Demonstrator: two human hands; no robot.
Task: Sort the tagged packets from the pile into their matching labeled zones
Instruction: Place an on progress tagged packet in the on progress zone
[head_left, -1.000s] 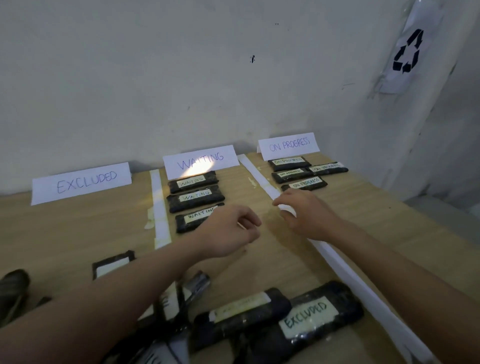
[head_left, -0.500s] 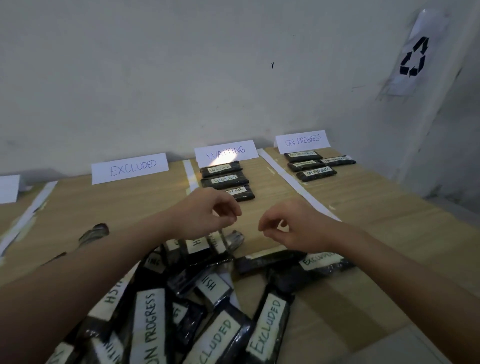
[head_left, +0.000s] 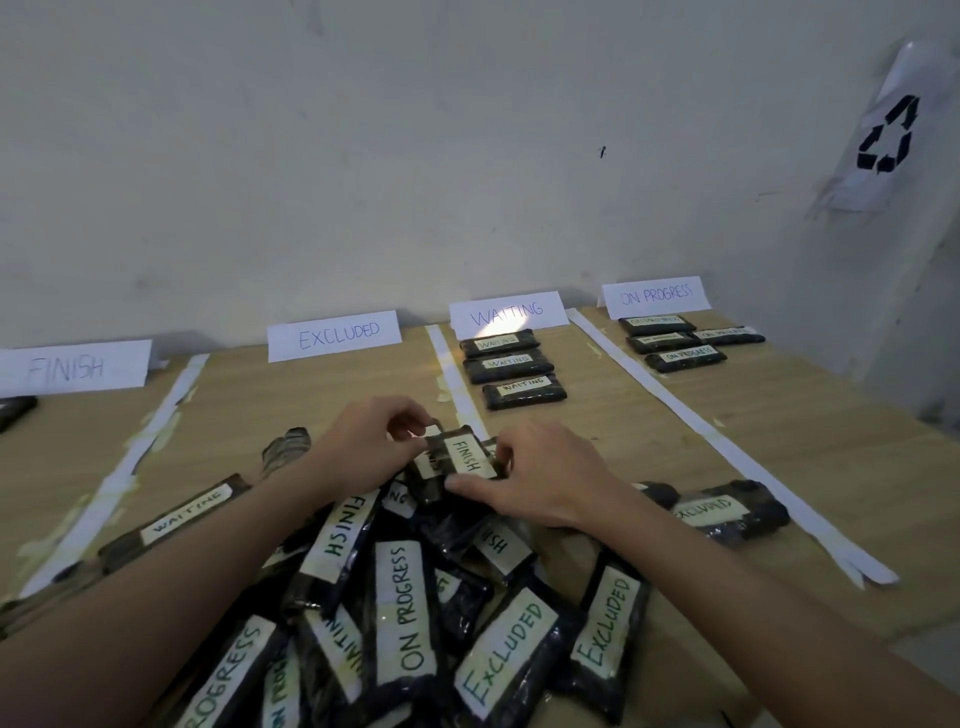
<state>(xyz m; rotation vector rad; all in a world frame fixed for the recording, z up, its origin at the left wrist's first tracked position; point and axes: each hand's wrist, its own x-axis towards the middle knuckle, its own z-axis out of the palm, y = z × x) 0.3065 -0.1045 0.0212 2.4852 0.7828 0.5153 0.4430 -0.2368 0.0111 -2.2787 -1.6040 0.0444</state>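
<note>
Both hands, left hand (head_left: 363, 447) and right hand (head_left: 540, 475), pinch a FINISH packet (head_left: 462, 454) atop the pile (head_left: 415, 613); beyond the grip, three WAITING packets (head_left: 511, 370) and four ON PROGRESS packets (head_left: 675, 340) lie sorted, most unsorted.

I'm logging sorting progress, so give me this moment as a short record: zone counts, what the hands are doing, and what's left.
waiting zone: three packets behind the WAITING sign
on progress zone: four packets
excluded zone: EXCLUDED sign, no sorted packets seen
finish zone: FINISH sign, one dark item at the frame edge, unclear
left hand: on the FINISH packet
right hand: pinching the same packet
pile: many mixed tags remain
</note>
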